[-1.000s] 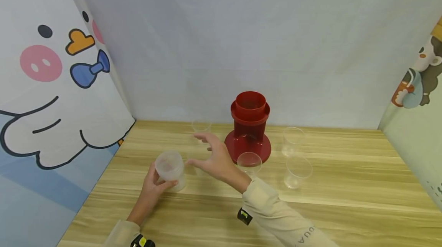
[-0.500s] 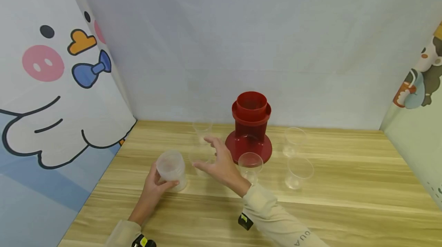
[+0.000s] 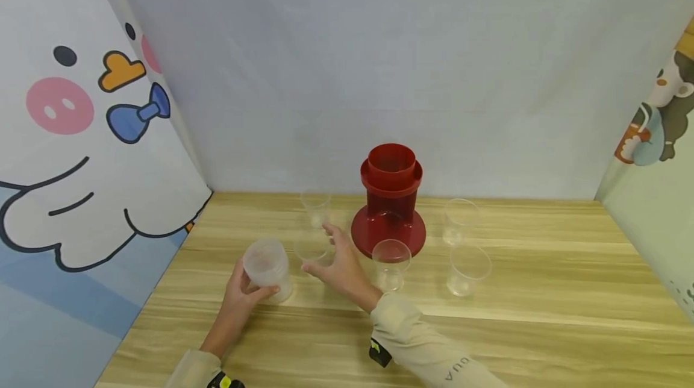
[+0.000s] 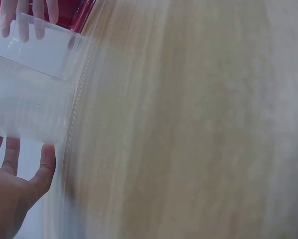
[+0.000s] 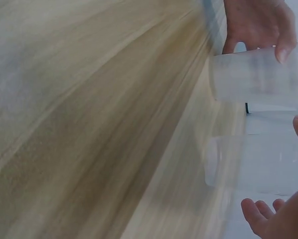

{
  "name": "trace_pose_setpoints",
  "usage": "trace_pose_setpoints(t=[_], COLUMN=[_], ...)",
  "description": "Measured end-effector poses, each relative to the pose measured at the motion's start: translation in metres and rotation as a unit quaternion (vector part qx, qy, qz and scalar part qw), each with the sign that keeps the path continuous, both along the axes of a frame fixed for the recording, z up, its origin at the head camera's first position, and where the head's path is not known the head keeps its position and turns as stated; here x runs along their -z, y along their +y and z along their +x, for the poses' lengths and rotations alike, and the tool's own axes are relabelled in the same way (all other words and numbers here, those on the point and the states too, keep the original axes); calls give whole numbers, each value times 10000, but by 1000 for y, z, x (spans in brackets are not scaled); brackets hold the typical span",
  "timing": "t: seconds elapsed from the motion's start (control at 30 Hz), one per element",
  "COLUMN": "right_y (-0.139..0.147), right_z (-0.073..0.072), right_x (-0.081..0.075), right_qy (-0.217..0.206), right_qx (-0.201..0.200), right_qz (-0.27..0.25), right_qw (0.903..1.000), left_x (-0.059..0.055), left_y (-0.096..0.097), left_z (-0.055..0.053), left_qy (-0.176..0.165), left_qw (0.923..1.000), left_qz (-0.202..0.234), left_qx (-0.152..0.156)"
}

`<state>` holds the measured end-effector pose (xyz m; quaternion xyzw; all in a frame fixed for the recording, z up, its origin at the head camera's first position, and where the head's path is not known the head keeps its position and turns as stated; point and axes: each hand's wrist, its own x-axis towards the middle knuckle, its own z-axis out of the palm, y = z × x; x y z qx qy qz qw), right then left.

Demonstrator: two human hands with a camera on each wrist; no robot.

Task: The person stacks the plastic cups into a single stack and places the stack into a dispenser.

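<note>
My left hand (image 3: 242, 296) grips a stack of nested translucent plastic cups (image 3: 265, 262), thumb across the front, at the left of the table. Right of that stack, a single clear plastic cup (image 3: 311, 248) stands upright, seen also in the right wrist view (image 5: 253, 164). My right hand (image 3: 343, 267) is beside it with thumb and fingers spread on either side; the right wrist view shows gaps between the cup and the fingertips (image 5: 253, 211). Behind it is another clear cup (image 3: 317, 207). In the left wrist view, the right fingers show through the clear plastic.
A red plastic holder (image 3: 390, 195) with a round base stands near the back wall. In front of it is a clear cup (image 3: 391, 264). To its right are two more clear cups, one farther back (image 3: 459, 222) and one nearer (image 3: 465, 273). The wooden table (image 3: 569, 279) meets cloth backdrops.
My right hand has drawn slightly to the right, away from the stack, and the single cup beside it shows more plainly. The left hand keeps its grip on the stack.
</note>
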<state>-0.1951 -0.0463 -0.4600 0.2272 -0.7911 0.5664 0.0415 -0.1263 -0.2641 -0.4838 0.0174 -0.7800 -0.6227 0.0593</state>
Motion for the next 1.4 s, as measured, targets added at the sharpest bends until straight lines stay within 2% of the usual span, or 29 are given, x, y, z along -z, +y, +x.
trace_pose_setpoints(t=[0.4,0.67,1.17,1.4], right_y=[-5,-1,5,9], right_z=[0,1,6,10], right_x=[5,6,-10,-23], right_qy=[-158,-276,-236,-133], right_qx=[48,55,155,1], right_qz=[-153,-219,-312,-299], right_qw=[9997,9994,9991,9995], left_x=[1,1,-4,-5], left_y=[0,1,-7,-9], left_z=[-1,0,-2,-3], left_qy=[14,39,58,-28], left_qw=[10000,9999,9997,9996], left_qz=[58,112,-22,20], left_qx=[-51,23,218,279])
